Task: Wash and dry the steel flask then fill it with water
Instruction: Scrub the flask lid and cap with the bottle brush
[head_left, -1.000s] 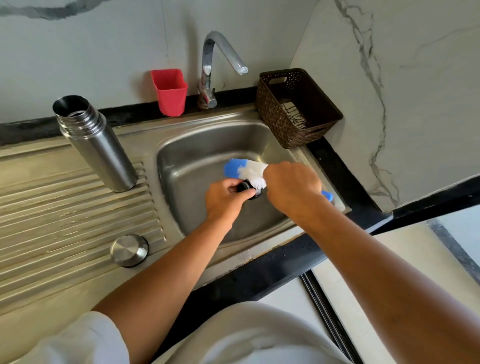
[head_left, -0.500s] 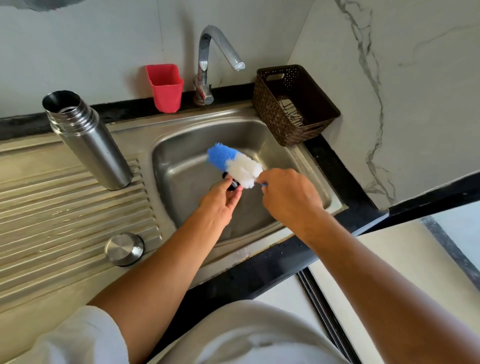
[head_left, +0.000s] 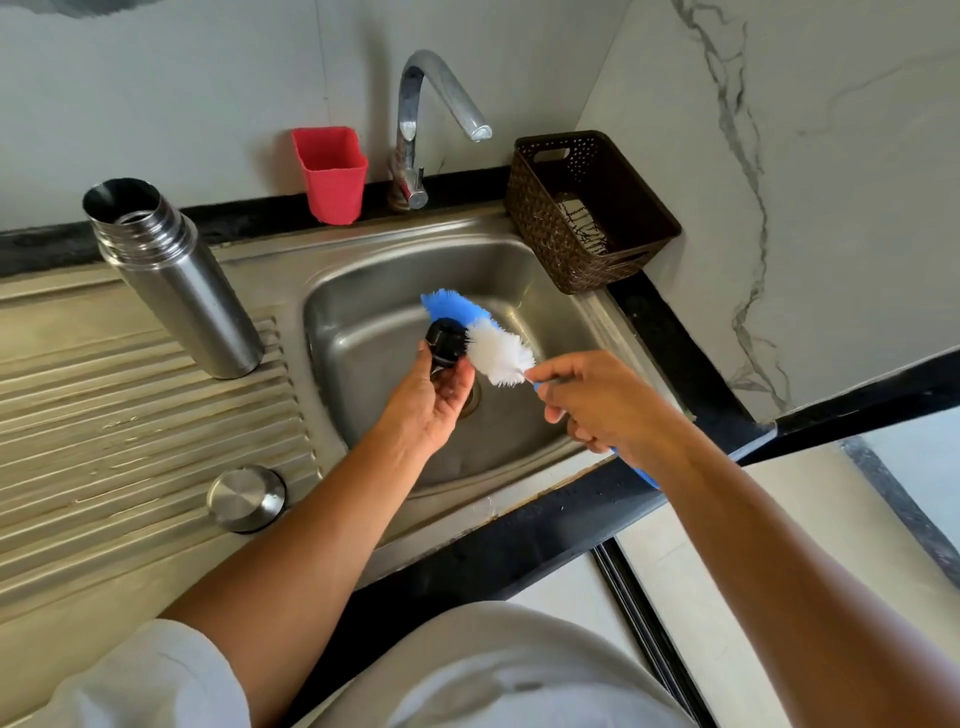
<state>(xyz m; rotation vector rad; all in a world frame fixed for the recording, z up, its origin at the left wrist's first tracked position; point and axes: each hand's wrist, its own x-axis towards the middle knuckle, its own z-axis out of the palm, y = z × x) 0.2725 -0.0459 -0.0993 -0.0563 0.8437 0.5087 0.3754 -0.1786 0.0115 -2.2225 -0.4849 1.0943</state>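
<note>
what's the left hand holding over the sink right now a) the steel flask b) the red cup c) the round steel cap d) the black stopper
d: the left hand holds the black stopper over the sink, against the brush gripped by the right hand, while the steel flask stands apart on the drainboard.

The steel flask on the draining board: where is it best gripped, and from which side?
Probably round the smooth middle of the flask, below the ridged neck, coming from the sink side: it stands upright with that side free.
</note>
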